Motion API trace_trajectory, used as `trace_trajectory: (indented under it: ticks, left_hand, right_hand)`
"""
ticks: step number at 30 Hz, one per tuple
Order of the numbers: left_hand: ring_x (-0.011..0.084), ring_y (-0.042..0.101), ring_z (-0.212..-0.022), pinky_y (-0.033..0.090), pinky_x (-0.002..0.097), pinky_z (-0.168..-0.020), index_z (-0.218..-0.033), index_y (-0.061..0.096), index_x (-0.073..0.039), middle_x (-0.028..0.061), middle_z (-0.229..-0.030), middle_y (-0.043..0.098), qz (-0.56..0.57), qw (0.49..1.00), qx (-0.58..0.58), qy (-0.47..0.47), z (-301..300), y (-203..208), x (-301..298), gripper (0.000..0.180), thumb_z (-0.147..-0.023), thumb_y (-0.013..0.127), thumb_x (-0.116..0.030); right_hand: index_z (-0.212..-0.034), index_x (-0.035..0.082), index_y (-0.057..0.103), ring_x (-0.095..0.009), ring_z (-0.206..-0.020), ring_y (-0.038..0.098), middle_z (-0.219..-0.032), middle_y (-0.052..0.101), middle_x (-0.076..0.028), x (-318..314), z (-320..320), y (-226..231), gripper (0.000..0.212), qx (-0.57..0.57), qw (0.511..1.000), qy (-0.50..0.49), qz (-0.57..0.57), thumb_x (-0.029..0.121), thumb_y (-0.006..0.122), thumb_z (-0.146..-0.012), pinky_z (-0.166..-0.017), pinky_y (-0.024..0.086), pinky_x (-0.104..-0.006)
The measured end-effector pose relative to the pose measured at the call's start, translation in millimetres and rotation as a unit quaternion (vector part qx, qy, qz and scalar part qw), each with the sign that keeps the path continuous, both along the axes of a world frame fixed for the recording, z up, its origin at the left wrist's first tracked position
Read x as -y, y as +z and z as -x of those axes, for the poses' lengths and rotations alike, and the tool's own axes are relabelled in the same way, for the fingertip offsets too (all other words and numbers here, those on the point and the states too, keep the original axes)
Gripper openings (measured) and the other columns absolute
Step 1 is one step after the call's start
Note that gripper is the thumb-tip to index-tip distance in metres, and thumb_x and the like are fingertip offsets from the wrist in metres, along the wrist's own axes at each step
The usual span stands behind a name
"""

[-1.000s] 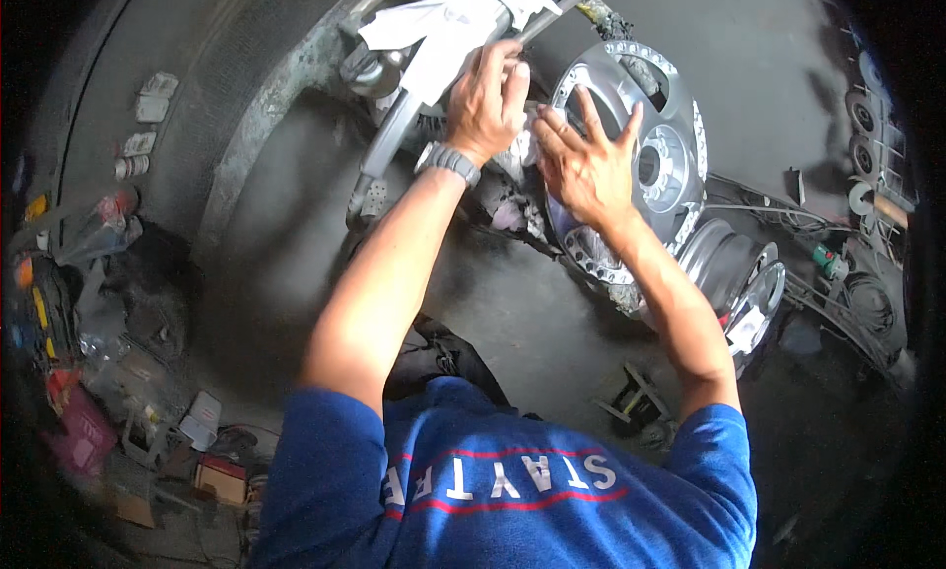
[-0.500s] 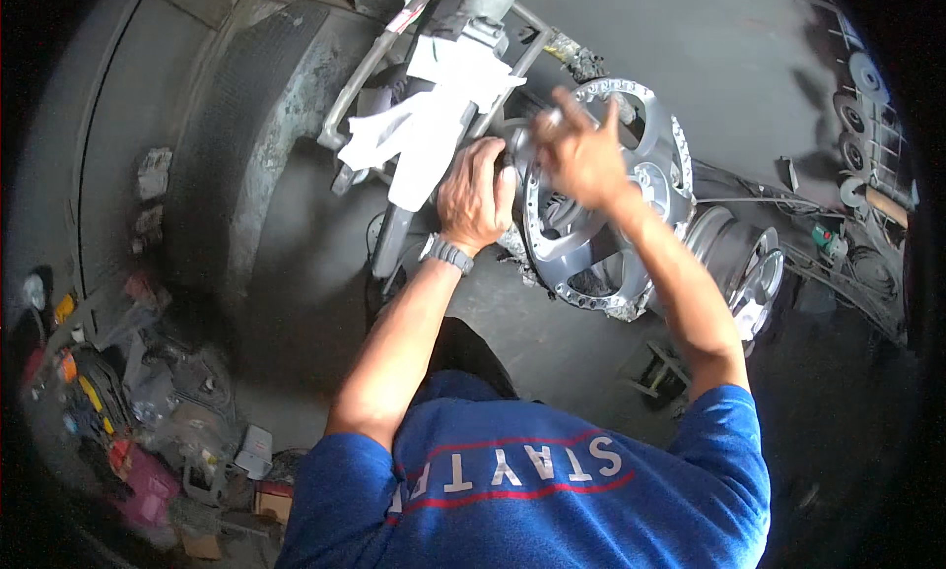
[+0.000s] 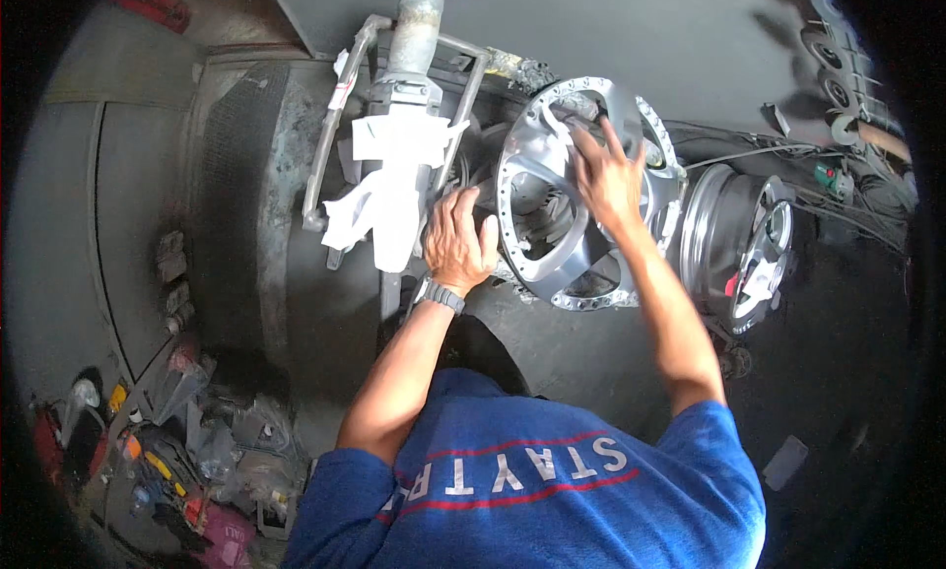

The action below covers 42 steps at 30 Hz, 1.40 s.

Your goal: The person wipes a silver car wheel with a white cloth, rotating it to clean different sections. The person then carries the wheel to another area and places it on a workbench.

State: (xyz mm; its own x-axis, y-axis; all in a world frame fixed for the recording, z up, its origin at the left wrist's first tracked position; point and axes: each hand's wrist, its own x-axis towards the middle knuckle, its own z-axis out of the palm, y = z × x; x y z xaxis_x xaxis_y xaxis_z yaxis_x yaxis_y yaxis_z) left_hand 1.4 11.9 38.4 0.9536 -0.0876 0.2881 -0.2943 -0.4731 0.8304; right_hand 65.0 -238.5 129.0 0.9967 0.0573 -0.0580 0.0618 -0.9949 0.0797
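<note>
Worker wears blue short-slv. shirt (image 3: pixel 562 535), chest crossed by two red stripes (image 3: pixel 552 497), the upper one thinner, w/ white block caps (image 3: pixel 532 466) betw. them, seen upside down. L. sleeve (image 3: pixel 340 495) & r. sleeve (image 3: pixel 714 446) are plain blue, no trim visible; forearms bare. Grey wristwatch (image 3: pixel 443 295) w/ matching band sits on l. wrist. L. hand (image 3: pixel 458 242) & r. hand (image 3: pixel 608 187) bare.

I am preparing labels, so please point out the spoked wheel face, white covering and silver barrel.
Spoked wheel face (image 3: pixel 569 265): head view, lower-left spoke.
White covering (image 3: pixel 394 212): head view, lower part.
Silver barrel (image 3: pixel 703 219): head view, outer side.
</note>
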Motion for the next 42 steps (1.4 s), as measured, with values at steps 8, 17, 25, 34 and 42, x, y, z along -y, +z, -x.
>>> trace_trajectory:
  ticks: [8, 17, 25, 34, 42]
  left_hand:
    - [0.0447, 0.061, -0.118, 0.049, 0.0516, -0.104, -0.140, 0.052, 0.002, 0.0246, -0.131, 0.062, -0.021, 0.999, -0.018, -0.018, 0, 5, 0, 0.049, -0.099, 0.062, -0.023]
    - [0.0445, 0.059, -0.121, 0.048, 0.0520, -0.105, -0.138, 0.054, 0.002, 0.0249, -0.131, 0.062, -0.043, 0.998, -0.023, -0.032, -5, 9, 2, 0.045, -0.101, 0.060, -0.022]
    - [0.0448, 0.060, -0.117, 0.048, 0.0518, -0.103, -0.137, 0.055, 0.003, 0.0248, -0.127, 0.063, -0.064, 0.998, -0.005, -0.015, -3, 5, 6, 0.044, -0.103, 0.058, -0.024]
    - [0.0448, 0.058, -0.120, 0.047, 0.0520, -0.104, -0.137, 0.054, 0.003, 0.0250, -0.129, 0.061, -0.089, 0.995, -0.024, -0.037, -2, 8, 6, 0.043, -0.103, 0.057, -0.024]
    - [0.0463, 0.057, -0.118, 0.045, 0.0543, -0.103, -0.139, 0.052, 0.002, 0.0254, -0.129, 0.060, -0.108, 0.993, -0.011, -0.036, -3, 1, 6, 0.045, -0.104, 0.057, -0.026]
  right_hand:
    - [-0.143, 0.011, 0.066, -0.035, -0.147, 0.052, -0.146, 0.068, -0.011, -11, 65, 16, 0.040, 0.130, 0.974, -0.154, -0.106, 0.018, 0.061, -0.103, -0.125, 0.020, -0.0685]
    - [-0.148, -0.006, 0.055, -0.033, -0.152, 0.045, -0.155, 0.057, -0.020, -94, 7, -28, 0.062, 0.074, 0.996, 0.053, -0.023, 0.039, 0.057, -0.105, -0.123, 0.010, -0.0801]
    - [-0.149, 0.002, 0.058, -0.035, -0.154, 0.043, -0.152, 0.061, -0.014, -38, 57, -8, 0.050, 0.072, 0.994, -0.075, -0.019, 0.031, 0.057, -0.108, -0.123, 0.014, -0.0749]
    - [-0.146, -0.006, 0.058, -0.037, -0.150, 0.048, -0.148, 0.063, -0.022, -84, 47, -26, 0.052, 0.117, 0.987, -0.092, -0.067, 0.027, 0.054, -0.106, -0.125, 0.014, -0.0723]
    - [-0.143, 0.000, 0.063, -0.033, -0.149, 0.051, -0.148, 0.065, -0.016, -69, 29, -29, 0.048, 0.128, 0.987, -0.029, -0.089, 0.026, 0.056, -0.103, -0.125, 0.013, -0.0747]
